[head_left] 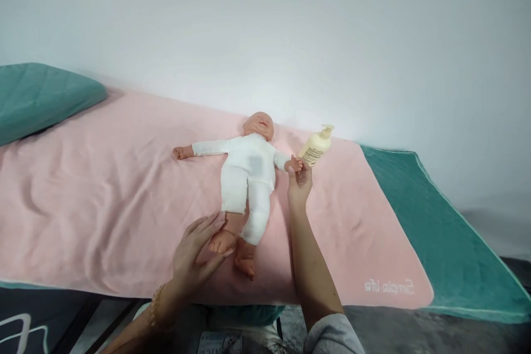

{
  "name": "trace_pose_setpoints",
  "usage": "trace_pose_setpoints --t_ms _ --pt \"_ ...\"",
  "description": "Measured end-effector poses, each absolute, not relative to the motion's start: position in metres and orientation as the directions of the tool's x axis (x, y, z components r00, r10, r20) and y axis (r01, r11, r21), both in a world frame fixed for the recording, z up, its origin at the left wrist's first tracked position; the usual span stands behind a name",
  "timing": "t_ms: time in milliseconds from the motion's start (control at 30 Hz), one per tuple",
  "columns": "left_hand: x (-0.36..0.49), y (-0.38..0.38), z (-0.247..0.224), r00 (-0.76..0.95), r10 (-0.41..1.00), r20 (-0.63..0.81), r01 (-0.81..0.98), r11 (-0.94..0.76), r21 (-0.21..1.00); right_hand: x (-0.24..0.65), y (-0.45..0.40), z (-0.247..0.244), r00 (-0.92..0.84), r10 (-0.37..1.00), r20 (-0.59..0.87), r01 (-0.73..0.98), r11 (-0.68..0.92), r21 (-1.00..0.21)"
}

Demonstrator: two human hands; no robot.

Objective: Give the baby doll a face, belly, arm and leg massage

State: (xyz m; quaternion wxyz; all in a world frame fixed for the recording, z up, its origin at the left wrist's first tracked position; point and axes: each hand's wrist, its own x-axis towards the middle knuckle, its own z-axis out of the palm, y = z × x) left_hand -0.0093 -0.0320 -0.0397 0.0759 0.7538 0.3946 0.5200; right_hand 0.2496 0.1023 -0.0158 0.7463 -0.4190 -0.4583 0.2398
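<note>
Evidently: right hand (300, 181) | smooth doll (254, 168) | soft pink blanket (344, 215)

Doll (249, 166) on blanket (124, 188), pump bottle (316, 146) just beside its outstretched hand.

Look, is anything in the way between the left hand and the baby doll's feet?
No, nothing visible is in the way. The left hand is right beside the feet of the baby doll. The pump bottle is off past the right hand.

i see soft light on the pale wall (265, 38), dimmer at my bottom edge. fine detail looks smeared.
</note>
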Motion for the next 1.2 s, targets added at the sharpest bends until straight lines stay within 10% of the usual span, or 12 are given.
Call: trace_pose_setpoints --t_ms 467,767,967,1200 --pt "-0.050 -0.063 -0.082 0.261 0.696 0.669 0.706 -0.610 0.360 0.298 0.120 -0.042 0.739 0.670 -0.066 -0.343 0.290 -0.893" --pt "-0.048 -0.070 -0.084 0.255 0.722 0.643 0.725 -0.583 0.366 0.298 0.120 -0.043 0.746 0.654 -0.125 -0.398 0.287 -0.871" --pt "-0.047 -0.062 -0.074 0.231 0.715 0.660 0.725 -0.579 0.373 0.284 0.112 -0.025 0.783 0.621 -0.034 -0.308 0.341 -0.888" --pt "-0.032 -0.032 -0.040 0.085 0.730 0.679 0.638 -0.563 0.525 0.245 0.091 -0.013 0.491 0.646 0.584 0.305 0.500 -0.810"
